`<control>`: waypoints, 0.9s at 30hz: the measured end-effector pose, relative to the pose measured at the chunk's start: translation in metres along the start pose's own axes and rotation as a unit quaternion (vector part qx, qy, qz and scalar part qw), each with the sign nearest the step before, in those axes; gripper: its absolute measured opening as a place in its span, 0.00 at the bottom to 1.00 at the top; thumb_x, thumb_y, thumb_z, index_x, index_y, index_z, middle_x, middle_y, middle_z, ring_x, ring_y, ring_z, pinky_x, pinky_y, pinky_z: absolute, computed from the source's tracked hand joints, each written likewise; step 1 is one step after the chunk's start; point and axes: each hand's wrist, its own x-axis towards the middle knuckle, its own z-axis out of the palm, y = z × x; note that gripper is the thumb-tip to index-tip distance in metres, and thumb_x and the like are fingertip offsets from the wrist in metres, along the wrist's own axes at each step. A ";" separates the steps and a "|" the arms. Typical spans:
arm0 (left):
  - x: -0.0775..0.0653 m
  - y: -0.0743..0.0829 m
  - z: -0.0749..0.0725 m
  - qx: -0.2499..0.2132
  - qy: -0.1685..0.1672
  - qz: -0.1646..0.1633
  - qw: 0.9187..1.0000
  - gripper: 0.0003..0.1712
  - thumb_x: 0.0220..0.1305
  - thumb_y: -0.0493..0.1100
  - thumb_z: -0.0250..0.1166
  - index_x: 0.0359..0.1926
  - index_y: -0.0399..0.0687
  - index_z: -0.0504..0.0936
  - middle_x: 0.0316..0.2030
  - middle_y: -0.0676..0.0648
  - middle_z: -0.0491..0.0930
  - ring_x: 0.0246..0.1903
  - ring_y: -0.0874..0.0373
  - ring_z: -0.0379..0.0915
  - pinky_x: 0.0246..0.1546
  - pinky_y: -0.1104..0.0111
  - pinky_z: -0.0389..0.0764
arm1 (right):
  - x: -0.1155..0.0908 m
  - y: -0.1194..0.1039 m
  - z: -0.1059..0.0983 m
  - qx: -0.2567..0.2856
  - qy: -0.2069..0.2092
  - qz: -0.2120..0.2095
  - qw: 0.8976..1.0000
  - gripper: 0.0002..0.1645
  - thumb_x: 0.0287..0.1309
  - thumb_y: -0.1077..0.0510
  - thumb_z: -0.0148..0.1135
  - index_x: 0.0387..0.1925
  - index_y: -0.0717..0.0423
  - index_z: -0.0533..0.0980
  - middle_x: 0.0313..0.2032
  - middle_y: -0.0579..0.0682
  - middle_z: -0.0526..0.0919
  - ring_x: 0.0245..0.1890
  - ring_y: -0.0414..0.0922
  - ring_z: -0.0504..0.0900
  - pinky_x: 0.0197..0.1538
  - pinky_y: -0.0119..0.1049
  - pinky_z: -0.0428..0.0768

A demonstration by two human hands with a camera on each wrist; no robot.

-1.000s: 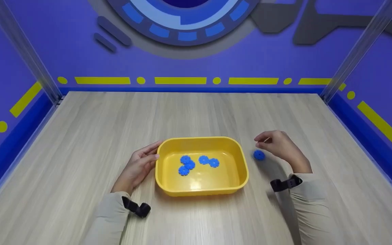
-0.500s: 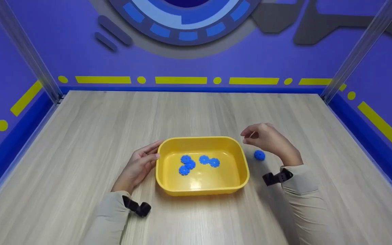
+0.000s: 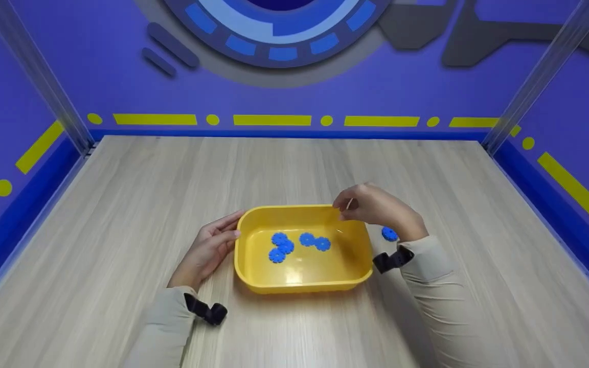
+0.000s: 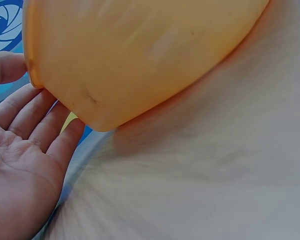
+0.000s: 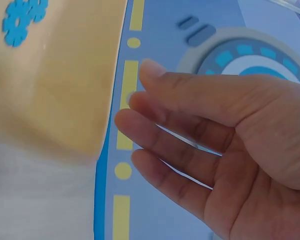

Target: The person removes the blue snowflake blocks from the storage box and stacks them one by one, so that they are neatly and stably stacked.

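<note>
A yellow plastic basin (image 3: 294,286) stands on the table with several blue notched snowflake discs (image 3: 277,255) lying inside, some overlapping. My left hand (image 3: 207,253) holds the basin's left rim; in the left wrist view its thumb is at the rim and the fingers (image 4: 37,122) lie against the outer wall. Over the basin's back right corner hovers my right hand (image 3: 374,204), its fingers loosely bent. Nothing shows between the right thumb and fingers (image 5: 165,172) in the right wrist view. Another blue snowflake disc (image 3: 389,234) lies on the table right of the basin, beside my right wrist.
The wooden table (image 3: 136,194) is bounded by a blue-purple panel (image 3: 294,102) at the back, with side panels left and right. Metal posts (image 3: 535,76) rise at the back corners. Each wrist wears a black camera band (image 3: 205,311).
My right hand has moved left, from above the loose disc to over the basin's back right corner. The left hand, basin and discs have stayed in place.
</note>
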 end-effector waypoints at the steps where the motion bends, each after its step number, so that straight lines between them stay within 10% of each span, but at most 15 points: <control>1: 0.000 0.000 0.000 -0.001 0.000 0.000 1.000 0.36 0.63 0.30 0.57 0.70 0.29 0.56 0.69 0.36 0.62 0.59 0.60 0.72 0.60 0.68 0.75 | 0.002 -0.003 0.001 -0.004 -0.005 -0.003 1.000 0.14 0.56 0.63 0.66 0.45 0.62 0.82 0.40 0.55 0.86 0.38 0.49 0.84 0.44 0.41 0.86; 27: 0.000 0.001 0.001 -0.004 0.004 -0.013 1.000 0.37 0.62 0.29 0.57 0.71 0.31 0.56 0.70 0.36 0.60 0.57 0.60 0.73 0.56 0.69 0.79 | 0.059 -0.055 0.051 -0.023 -0.171 -0.020 0.985 0.22 0.56 0.62 0.66 0.54 0.54 0.80 0.49 0.50 0.84 0.41 0.42 0.81 0.51 0.38 0.82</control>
